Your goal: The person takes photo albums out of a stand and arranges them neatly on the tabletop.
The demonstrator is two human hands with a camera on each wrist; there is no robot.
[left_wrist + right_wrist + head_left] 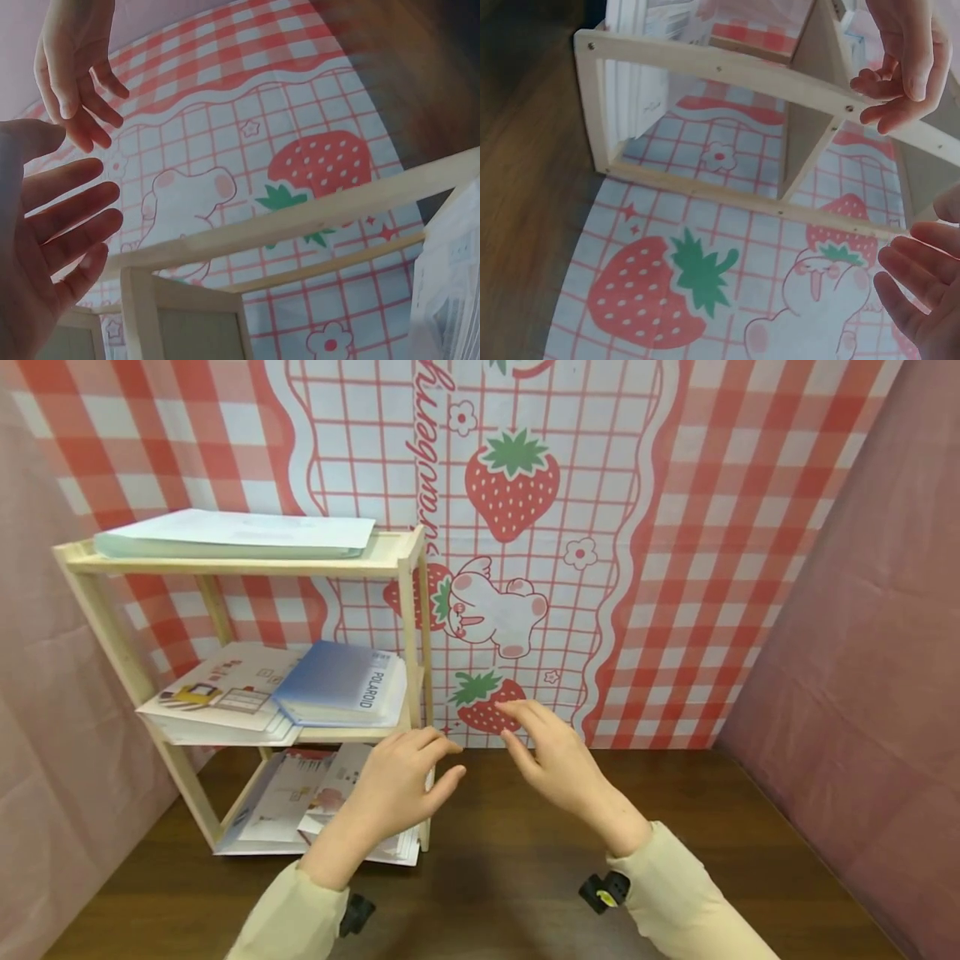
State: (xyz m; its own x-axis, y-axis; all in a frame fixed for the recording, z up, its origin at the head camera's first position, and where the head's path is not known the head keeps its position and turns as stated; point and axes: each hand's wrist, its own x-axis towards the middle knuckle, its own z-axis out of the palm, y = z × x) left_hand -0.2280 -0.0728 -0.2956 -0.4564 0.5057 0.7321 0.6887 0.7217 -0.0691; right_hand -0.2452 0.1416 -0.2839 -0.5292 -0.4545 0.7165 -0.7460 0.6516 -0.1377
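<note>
Your left hand (pixel 397 781) and right hand (pixel 562 768) hover released, fingers relaxed, near the wooden rack (pixel 407 627).
Your left hand partly hides its bottom-tier books (pixel 288 785); mid-tier, the blue POLAROID book (pixel 337 681) lies beside a pale book (pixel 228 685).

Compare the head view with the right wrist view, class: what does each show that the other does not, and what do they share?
Only the head view: the pale sleeves, the black wrist devices and readable POLAROID lettering.

Only the right wrist view: the palm side of the right hand, and screw heads along the side of the wooden rack.

Both: the rack, the right hand, the left hand, the strawberry-print backdrop and the dark tabletop.
</note>
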